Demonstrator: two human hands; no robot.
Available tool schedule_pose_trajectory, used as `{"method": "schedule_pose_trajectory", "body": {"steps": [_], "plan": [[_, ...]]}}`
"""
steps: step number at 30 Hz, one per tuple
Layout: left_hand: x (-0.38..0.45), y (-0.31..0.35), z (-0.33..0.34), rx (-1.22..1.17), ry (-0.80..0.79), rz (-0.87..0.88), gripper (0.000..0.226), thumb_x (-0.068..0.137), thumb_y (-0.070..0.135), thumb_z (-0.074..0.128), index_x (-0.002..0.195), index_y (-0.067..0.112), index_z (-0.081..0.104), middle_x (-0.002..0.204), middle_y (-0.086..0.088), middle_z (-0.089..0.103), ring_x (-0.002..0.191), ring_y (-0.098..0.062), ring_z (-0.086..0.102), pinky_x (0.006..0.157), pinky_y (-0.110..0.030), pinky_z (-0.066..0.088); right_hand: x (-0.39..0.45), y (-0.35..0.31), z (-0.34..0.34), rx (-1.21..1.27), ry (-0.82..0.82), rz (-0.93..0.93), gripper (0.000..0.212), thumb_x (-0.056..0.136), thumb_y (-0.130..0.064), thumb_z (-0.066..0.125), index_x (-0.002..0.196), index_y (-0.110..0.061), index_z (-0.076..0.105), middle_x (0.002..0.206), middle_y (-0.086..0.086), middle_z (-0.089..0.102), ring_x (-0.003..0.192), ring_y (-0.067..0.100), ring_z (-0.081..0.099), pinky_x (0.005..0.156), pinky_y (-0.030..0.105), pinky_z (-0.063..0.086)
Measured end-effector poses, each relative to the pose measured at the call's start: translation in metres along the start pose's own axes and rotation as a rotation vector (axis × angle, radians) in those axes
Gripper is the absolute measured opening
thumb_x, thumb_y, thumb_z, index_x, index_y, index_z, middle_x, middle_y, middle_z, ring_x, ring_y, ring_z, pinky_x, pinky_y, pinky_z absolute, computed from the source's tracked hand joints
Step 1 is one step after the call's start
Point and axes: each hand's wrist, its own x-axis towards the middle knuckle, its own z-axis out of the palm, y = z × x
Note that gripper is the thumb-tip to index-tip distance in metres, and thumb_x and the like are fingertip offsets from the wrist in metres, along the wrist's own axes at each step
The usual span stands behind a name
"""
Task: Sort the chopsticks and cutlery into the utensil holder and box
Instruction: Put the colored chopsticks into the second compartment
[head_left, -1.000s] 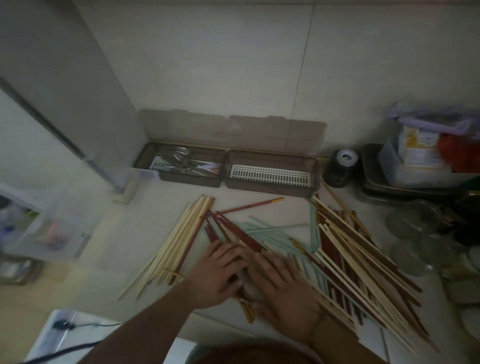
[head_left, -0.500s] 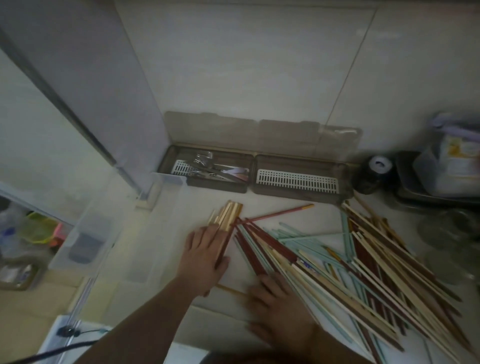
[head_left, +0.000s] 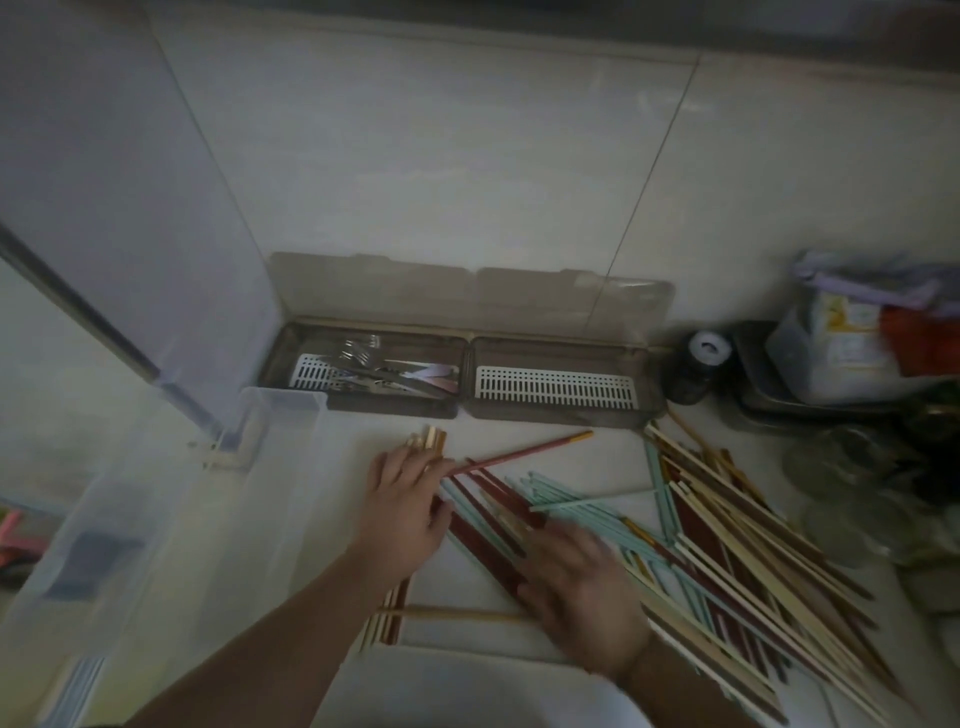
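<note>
A big loose pile of chopsticks (head_left: 727, 545), pale, dark red and light blue, covers the counter on the right. My left hand (head_left: 405, 509) lies flat on a small bundle of pale chopsticks (head_left: 428, 440), whose ends stick out beyond the fingers and below the wrist. My right hand (head_left: 582, 587), blurred, rests with spread fingers on the pile's left part. The brown utensil holder (head_left: 467, 374) stands open against the wall, cutlery (head_left: 384, 371) in its left half, only a white grid in the right. A clear plastic box (head_left: 280, 400) stands left of my left hand.
A black jar (head_left: 696, 369) stands right of the holder. Behind it a metal tray (head_left: 758, 400) carries a plastic container with packets. Glass jars (head_left: 841, 462) crowd the right edge. A single pale chopstick (head_left: 467, 614) lies crosswise near the counter's front edge.
My left hand has gathered the fanned pale chopsticks into a bundle and holds them down. The right hand has shifted a little on the pile. The clear box has come into view.
</note>
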Motion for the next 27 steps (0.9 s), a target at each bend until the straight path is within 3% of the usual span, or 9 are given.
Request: {"method": "schedule_pose_trajectory", "body": {"steps": [4,7,11,14,17,20,21,23,27], "plan": [[0.022,0.007,-0.001,0.089,-0.072,-0.004,0.033,0.085,0.037,0.047,0.11,0.03,0.067,0.107,0.008,0.062,0.108,-0.021,0.047,0.096,-0.039,0.035,0.057,0.025,-0.016,-0.097,-0.09,0.302,0.039,0.08,-0.043,0.047,0.111,-0.024,0.064,0.118,-0.003,0.061,0.115,0.025,0.05,0.091,0.041,0.049],[0.034,0.008,0.001,0.14,-0.082,0.007,0.017,0.084,0.033,0.06,0.096,0.03,0.071,0.095,0.009,0.063,0.099,-0.022,0.053,0.083,-0.039,0.042,0.085,0.028,-0.014,-0.119,-0.168,0.281,0.048,0.075,-0.042,0.041,0.115,-0.023,0.061,0.121,-0.001,0.058,0.118,0.027,0.048,0.092,0.041,0.047],[0.039,0.005,0.003,0.083,0.094,0.068,0.013,0.079,0.026,0.065,0.09,0.03,0.071,0.089,0.01,0.061,0.093,-0.019,0.049,0.077,-0.034,0.031,0.106,0.03,-0.007,-0.181,-0.155,0.173,0.041,0.076,-0.032,0.05,0.114,-0.023,0.059,0.111,-0.002,0.063,0.106,0.027,0.057,0.087,0.039,0.051],[0.04,-0.006,-0.003,-0.04,0.226,0.128,0.024,0.085,0.026,0.046,0.089,0.025,0.07,0.086,0.008,0.061,0.088,-0.017,0.045,0.074,-0.033,0.03,0.101,0.039,-0.009,-0.16,-0.139,0.132,0.04,0.075,-0.031,0.052,0.115,-0.028,0.057,0.097,-0.005,0.067,0.084,0.02,0.065,0.068,0.03,0.055],[0.056,-0.013,-0.014,-0.222,0.272,0.16,0.026,0.093,0.032,0.045,0.091,0.02,0.068,0.088,0.006,0.062,0.085,-0.017,0.052,0.076,-0.034,0.037,0.085,0.053,-0.023,-0.149,-0.105,0.096,0.042,0.078,-0.029,0.054,0.12,-0.03,0.048,0.094,-0.006,0.067,0.071,0.016,0.067,0.054,0.024,0.053],[0.076,-0.008,-0.026,-0.33,0.278,0.074,0.031,0.094,0.038,0.048,0.111,0.017,0.063,0.108,0.001,0.062,0.1,-0.018,0.052,0.084,-0.035,0.043,0.081,0.067,-0.048,-0.121,0.137,0.245,0.035,0.087,-0.025,0.04,0.122,-0.023,0.045,0.07,-0.001,0.065,0.048,0.017,0.059,0.038,0.017,0.032],[0.082,-0.006,-0.028,-0.246,0.272,0.048,0.035,0.093,0.04,0.049,0.118,0.018,0.061,0.115,0.0,0.061,0.108,-0.02,0.049,0.088,-0.037,0.041,0.085,0.072,-0.056,-0.078,0.241,0.348,0.031,0.09,-0.024,0.038,0.119,-0.019,0.045,0.067,0.004,0.063,0.047,0.022,0.056,0.038,0.018,0.029],[0.093,-0.003,-0.026,-0.038,0.193,0.088,0.037,0.087,0.039,0.057,0.12,0.022,0.061,0.122,0.002,0.059,0.117,-0.023,0.042,0.092,-0.041,0.034,0.101,0.085,-0.065,-0.048,0.348,0.509,0.024,0.092,-0.018,0.041,0.113,-0.011,0.051,0.076,0.013,0.062,0.06,0.033,0.057,0.049,0.028,0.038],[0.106,0.002,-0.018,0.093,0.109,0.176,0.024,0.081,0.031,0.066,0.104,0.025,0.071,0.114,0.005,0.061,0.117,-0.025,0.043,0.091,-0.042,0.026,0.139,0.116,-0.063,-0.114,0.066,0.672,0.028,0.086,-0.004,0.05,0.11,-0.014,0.06,0.097,0.015,0.061,0.096,0.034,0.05,0.075,0.039,0.045]]}}
